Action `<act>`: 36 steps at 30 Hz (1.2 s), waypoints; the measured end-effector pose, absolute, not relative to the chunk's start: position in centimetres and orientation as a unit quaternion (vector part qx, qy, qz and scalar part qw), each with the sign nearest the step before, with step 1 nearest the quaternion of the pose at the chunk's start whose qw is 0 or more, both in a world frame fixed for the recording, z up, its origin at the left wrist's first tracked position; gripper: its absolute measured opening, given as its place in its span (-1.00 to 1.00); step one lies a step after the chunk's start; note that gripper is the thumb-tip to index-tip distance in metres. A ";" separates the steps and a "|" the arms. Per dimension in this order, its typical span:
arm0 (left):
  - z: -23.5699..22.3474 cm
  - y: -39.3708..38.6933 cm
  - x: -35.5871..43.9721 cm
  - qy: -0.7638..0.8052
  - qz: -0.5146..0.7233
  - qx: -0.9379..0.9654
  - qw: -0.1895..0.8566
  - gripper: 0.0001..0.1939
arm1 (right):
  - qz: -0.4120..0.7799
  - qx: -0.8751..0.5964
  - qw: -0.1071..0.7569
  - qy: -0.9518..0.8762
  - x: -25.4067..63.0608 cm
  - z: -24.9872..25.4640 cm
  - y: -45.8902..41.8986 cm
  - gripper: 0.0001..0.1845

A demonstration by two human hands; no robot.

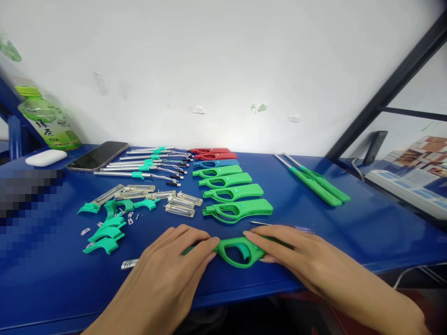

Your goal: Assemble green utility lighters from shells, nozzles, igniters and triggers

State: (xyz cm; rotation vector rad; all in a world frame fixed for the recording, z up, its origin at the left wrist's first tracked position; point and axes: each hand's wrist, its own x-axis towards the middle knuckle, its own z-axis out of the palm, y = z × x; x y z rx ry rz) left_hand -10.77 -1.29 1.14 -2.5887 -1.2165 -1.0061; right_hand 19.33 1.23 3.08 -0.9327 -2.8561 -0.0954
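Note:
Both my hands hold a green utility lighter point(257, 251) level near the table's front edge. My left hand point(172, 267) pinches its front end with thumb and fingers. The fingers of my right hand point(307, 256) close around the handle behind the trigger ring, hiding most of it. A teal trigger shows inside the ring. Left of my left hand lies a silver slotted metal tip point(129, 264); whether it joins the lighter is hidden. Just beyond my right hand lies a screwdriver point(261, 224), partly covered. Green lighter casings point(256, 207) lie in a column ahead.
Metal lighter tubes with wires point(120, 174), clear fuel tanks point(179, 210) and teal triggers point(104, 245) spread at left. Red casings point(220, 156) lie farther back. Two green lighters with tubes point(319, 188) rest at right. A phone point(99, 156), white case point(47, 158) and bottle point(52, 123) stand back left.

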 end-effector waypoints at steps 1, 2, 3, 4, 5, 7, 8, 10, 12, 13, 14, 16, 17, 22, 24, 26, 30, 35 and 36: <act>1.1 -1.3 -10.8 -0.401 -0.333 -0.852 0.055 -0.70 | -0.032 -0.311 0.063 -0.948 19.4 3.1 1.2 -0.13; 1.2 -1.3 -10.8 -0.402 -0.335 -0.850 0.056 -0.70 | -0.033 -0.311 0.058 -0.948 19.4 3.1 1.3 -0.12; 1.2 -1.3 -10.7 -0.402 -0.338 -0.849 0.056 -0.70 | -0.033 -0.311 0.055 -0.948 19.4 3.0 1.3 -0.12; 1.2 -1.3 -10.7 -0.401 -0.342 -0.848 0.056 -0.70 | -0.033 -0.311 0.052 -0.948 19.4 3.0 1.3 -0.11; 1.2 -1.3 -10.7 -0.399 -0.345 -0.848 0.056 -0.70 | -0.034 -0.311 0.051 -0.948 19.4 3.0 1.3 -0.11; 1.2 -1.3 -10.7 -0.398 -0.346 -0.848 0.056 -0.70 | -0.037 -0.306 0.056 -0.950 19.3 3.1 1.4 -0.13; 1.3 -1.3 -10.7 -0.397 -0.347 -0.848 0.056 -0.70 | -0.038 -0.304 0.060 -0.950 19.3 3.1 1.4 -0.15; 1.3 -1.3 -10.6 -0.398 -0.345 -0.848 0.055 -0.70 | -0.040 -0.302 0.066 -0.950 19.2 3.2 1.4 -0.19; 1.2 -1.3 -10.6 -0.400 -0.341 -0.849 0.056 -0.71 | -0.044 -0.299 0.068 -0.951 19.1 3.3 1.4 -0.21; 1.2 -1.3 -10.6 -0.400 -0.339 -0.850 0.057 -0.72 | -0.048 -0.297 0.068 -0.951 19.1 3.4 1.4 -0.22; 1.2 -1.2 -10.6 -0.401 -0.337 -0.849 0.060 -0.72 | -0.052 -0.294 0.068 -0.952 19.0 3.4 1.4 -0.23; 1.1 -1.2 -10.7 -0.400 -0.335 -0.851 0.065 -0.73 | -0.061 -0.288 0.067 -0.953 19.0 3.5 1.5 -0.26; 1.0 -1.3 -10.8 -0.398 -0.334 -0.852 0.067 -0.73 | -0.065 -0.285 0.068 -0.954 19.0 3.5 1.5 -0.27; 0.9 -1.4 -10.9 -0.403 -0.329 -0.852 0.060 -0.72 | -0.068 -0.284 0.080 -0.953 19.0 3.5 1.6 -0.35; 0.9 -1.4 -10.9 -0.401 -0.331 -0.852 0.059 -0.72 | -0.068 -0.289 0.083 -0.951 18.9 3.5 1.7 -0.35; 0.9 -1.4 -10.9 -0.400 -0.330 -0.853 0.060 -0.73 | -0.068 -0.289 0.085 -0.951 18.9 3.5 1.7 -0.36; 0.8 -1.3 -11.0 -0.396 -0.325 -0.857 0.057 -0.71 | -0.069 -0.290 0.083 -0.951 18.8 3.4 1.7 -0.39; 0.8 -1.2 -11.1 -0.389 -0.323 -0.861 0.059 -0.71 | -0.061 -0.296 0.079 -0.950 19.1 3.0 1.5 -0.44; 0.8 -1.2 -11.0 -0.389 -0.321 -0.861 0.061 -0.71 | -0.055 -0.299 0.077 -0.949 19.1 2.9 1.5 -0.44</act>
